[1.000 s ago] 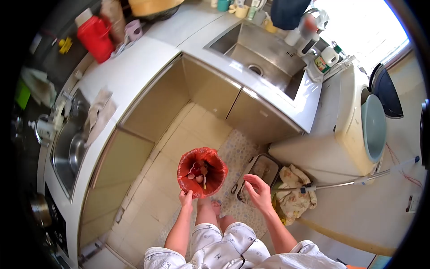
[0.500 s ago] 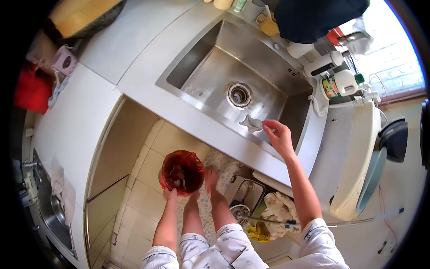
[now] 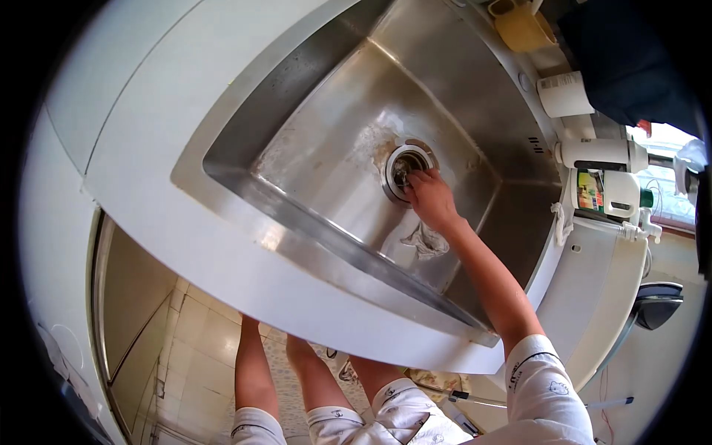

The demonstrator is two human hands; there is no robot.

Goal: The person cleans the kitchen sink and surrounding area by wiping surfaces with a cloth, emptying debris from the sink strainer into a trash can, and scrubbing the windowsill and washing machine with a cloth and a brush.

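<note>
My right hand (image 3: 432, 202) reaches down into the steel sink (image 3: 319, 159), its fingers closed at the lower right rim of the sink strainer (image 3: 402, 167) in the drain. Some dark and pale bits show inside the strainer, and the fingertips are partly hidden. A crumpled pale grey cloth (image 3: 426, 241) lies on the sink floor just below the hand. Of my left side, only the forearm (image 3: 256, 367) shows; the counter edge covers my left hand. The red-lined bin is hidden too.
A white counter (image 3: 222, 259) borders the sink. On the right stand a white jug with a green cap (image 3: 619, 193), a white bottle (image 3: 601, 154), and a paper-white container (image 3: 564, 94). A yellow mug (image 3: 523, 30) is at the back. Dark fabric (image 3: 630, 63) hangs above.
My right hand has let go of the grey cloth in the sink and moved to the drain. My view has come closer to the sink. My left hand and the bin have passed behind the counter edge.
</note>
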